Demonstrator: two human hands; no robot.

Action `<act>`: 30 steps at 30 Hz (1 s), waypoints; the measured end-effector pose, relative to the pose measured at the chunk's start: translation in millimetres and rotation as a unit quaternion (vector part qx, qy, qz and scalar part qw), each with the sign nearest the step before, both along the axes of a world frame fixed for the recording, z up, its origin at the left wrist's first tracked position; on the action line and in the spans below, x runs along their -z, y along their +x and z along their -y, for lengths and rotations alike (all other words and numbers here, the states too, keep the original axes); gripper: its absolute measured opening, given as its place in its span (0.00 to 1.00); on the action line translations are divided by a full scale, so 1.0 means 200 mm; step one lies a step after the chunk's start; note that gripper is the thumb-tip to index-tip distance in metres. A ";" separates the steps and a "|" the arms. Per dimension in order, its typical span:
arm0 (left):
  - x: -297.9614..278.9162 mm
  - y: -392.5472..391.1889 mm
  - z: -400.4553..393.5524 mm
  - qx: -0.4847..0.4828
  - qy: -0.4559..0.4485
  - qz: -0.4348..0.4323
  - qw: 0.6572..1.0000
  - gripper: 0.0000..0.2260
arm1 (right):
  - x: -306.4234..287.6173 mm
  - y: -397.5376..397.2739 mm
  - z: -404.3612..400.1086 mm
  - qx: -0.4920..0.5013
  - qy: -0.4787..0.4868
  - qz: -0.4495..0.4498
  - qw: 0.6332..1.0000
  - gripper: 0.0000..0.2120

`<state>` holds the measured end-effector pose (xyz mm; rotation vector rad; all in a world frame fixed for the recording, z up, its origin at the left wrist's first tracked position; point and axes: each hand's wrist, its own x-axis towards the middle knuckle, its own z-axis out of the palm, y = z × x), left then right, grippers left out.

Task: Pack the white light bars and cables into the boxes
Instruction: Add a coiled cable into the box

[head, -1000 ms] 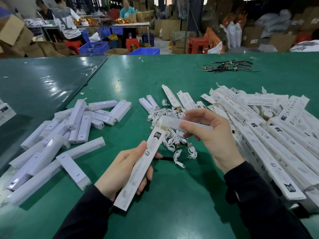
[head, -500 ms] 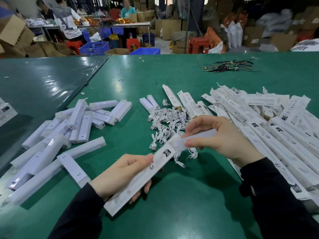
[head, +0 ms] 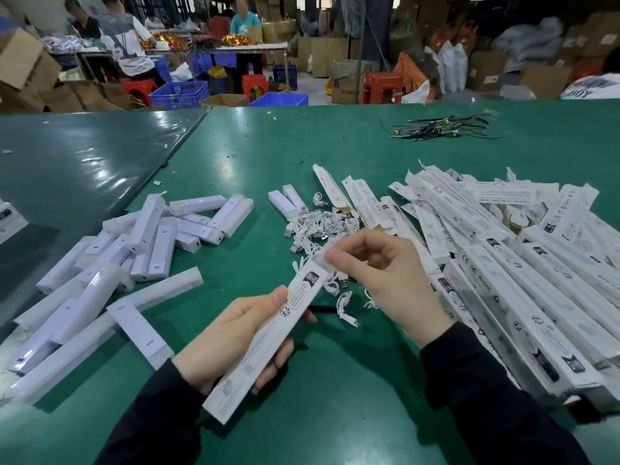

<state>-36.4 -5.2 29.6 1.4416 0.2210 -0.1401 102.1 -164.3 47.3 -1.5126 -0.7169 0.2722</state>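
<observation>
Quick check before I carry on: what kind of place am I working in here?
Most likely a small factory or warehouse packing floor. A long green table holds heaps of identical printed boxes and white light bars. Behind it, other workers sit at a second table among stacked cardboard cartons and blue crates.

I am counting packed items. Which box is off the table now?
The box gripped in the left hand; the right hand works at its top end. All others lie on the table.

We cannot read the blurred print on the box (head: 265,344) in our left hand (head: 231,337); right of it, the box pile (head: 523,280) runs past the frame edge
</observation>
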 end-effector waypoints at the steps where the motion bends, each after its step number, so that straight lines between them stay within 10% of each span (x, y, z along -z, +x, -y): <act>1: 0.00 0.00 0.00 -0.013 0.000 0.004 1.000 0.26 | 0.01 -0.01 -0.01 0.004 -0.005 0.019 1.000 0.08; 11: 0.00 0.01 0.00 -0.122 -0.011 0.044 0.992 0.25 | 0.02 0.03 0.02 0.075 -0.111 0.026 0.991 0.11; 18: 0.03 0.02 -0.04 -0.256 -0.061 0.069 0.962 0.22 | 0.03 0.01 0.04 0.017 -0.504 0.266 0.822 0.20; 27: 0.05 0.05 0.03 -0.286 0.017 0.037 0.957 0.18 | 0.01 -0.08 0.00 -0.023 -0.249 0.284 0.926 0.05; 30: 0.05 0.05 0.04 -0.282 0.026 0.038 0.958 0.18 | 0.03 -0.14 -0.03 -0.083 -0.224 0.353 0.905 0.05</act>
